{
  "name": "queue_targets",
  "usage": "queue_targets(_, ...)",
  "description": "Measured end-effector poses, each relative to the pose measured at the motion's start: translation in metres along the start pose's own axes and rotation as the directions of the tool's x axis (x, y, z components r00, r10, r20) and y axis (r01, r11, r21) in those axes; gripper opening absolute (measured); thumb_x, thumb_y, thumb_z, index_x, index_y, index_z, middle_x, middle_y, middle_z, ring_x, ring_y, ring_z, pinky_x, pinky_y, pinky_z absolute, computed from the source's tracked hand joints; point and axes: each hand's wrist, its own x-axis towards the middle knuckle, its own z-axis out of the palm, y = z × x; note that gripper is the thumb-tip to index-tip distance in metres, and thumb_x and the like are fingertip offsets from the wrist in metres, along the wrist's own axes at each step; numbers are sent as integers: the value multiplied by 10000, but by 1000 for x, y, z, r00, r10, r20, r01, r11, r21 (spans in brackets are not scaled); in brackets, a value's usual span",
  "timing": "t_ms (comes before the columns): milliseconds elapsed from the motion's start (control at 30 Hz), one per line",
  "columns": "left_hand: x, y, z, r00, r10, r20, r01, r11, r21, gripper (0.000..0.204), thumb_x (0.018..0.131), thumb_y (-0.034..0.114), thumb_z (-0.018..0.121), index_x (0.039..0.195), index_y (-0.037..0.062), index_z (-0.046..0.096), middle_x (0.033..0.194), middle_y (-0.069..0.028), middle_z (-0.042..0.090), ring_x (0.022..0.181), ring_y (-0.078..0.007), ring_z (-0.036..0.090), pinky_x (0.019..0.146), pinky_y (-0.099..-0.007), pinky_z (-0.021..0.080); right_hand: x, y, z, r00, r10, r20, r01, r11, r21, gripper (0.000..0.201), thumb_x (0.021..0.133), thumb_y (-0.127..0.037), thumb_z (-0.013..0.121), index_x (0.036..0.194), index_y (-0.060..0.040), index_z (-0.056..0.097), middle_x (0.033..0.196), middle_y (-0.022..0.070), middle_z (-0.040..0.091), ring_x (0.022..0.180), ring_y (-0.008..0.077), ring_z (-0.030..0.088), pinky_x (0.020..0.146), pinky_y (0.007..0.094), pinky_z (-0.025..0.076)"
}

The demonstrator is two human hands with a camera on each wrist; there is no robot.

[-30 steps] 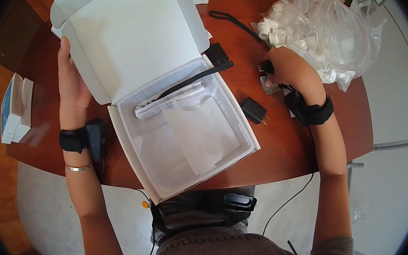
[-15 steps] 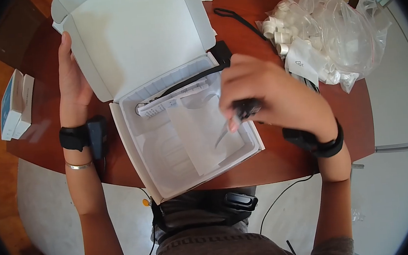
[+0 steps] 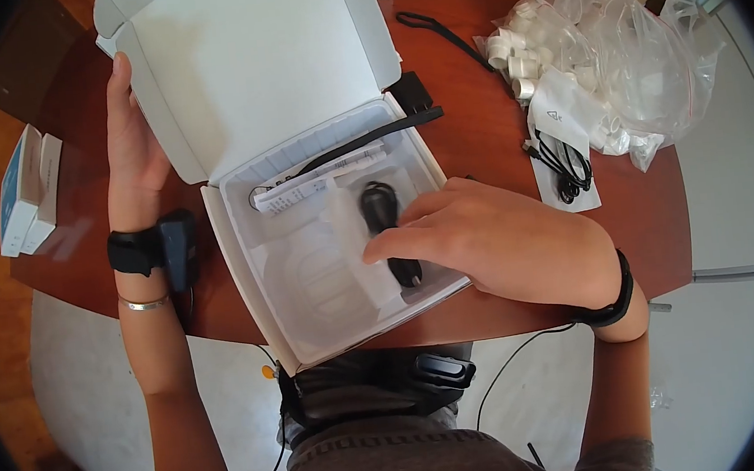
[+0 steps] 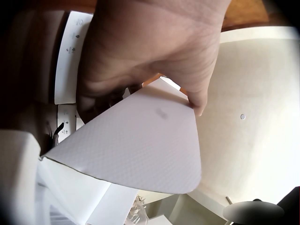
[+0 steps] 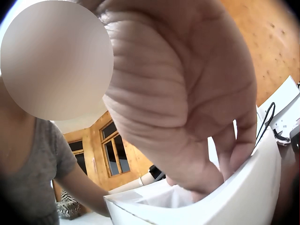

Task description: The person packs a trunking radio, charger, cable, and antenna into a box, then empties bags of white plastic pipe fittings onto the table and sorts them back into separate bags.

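My left hand [image 3: 133,150] holds the side of the white box lid [image 3: 251,61], which stands raised; its thumb lies along the flap [image 4: 140,140] in the left wrist view. In the box's moulded tray [image 3: 300,288] lies a coiled black cable [image 3: 378,203], beside a translucent white paper sleeve [image 3: 349,229]. Over that cable reaches my right hand [image 3: 514,240], thumb and fingers extended, thumb tip right at the sleeve. In the right wrist view its fingers dip past the box rim [image 5: 248,192]. A folded leaflet [image 3: 326,175] and a black strap [image 3: 376,134] occupy the tray's far side.
Clear plastic bags [image 3: 646,60] with several white pipe fittings [image 3: 520,67] lie at the far right. Near them, another black cable [image 3: 570,167] rests on a white card [image 3: 559,95]. A black adapter [image 3: 413,91] sits behind the box; small white boxes [image 3: 23,192] stand left.
My right hand has picked up a black cable from the table at right and carried it left into the box, where it now lies. The sleeve has shifted. My left hand stays on the lid.
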Motion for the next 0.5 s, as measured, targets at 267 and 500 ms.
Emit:
queue_targets(267, -1, 0, 5, 1000, 13, -19, -12, 999, 36, 654, 905, 543, 501, 1308, 30, 461, 1229, -96, 556, 1098, -191, 556, 920, -324, 472, 8, 13, -5, 930, -121, -348, 92, 991, -98, 255, 708, 98, 537, 912, -43, 594, 846, 101, 607, 823, 310, 586, 733, 378, 491)
queue_targets(500, -1, 0, 8, 1000, 16, -27, -15, 1000, 13, 645, 907, 529, 501, 1308, 26, 460, 1242, -89, 551, 1123, -189, 537, 949, -330, 444, 18, 66, -9, 720, 102, -686, -306, 935, -182, 260, 754, 81, 494, 959, -37, 602, 958, 151, 614, 891, 352, 568, 809, 422, 482)
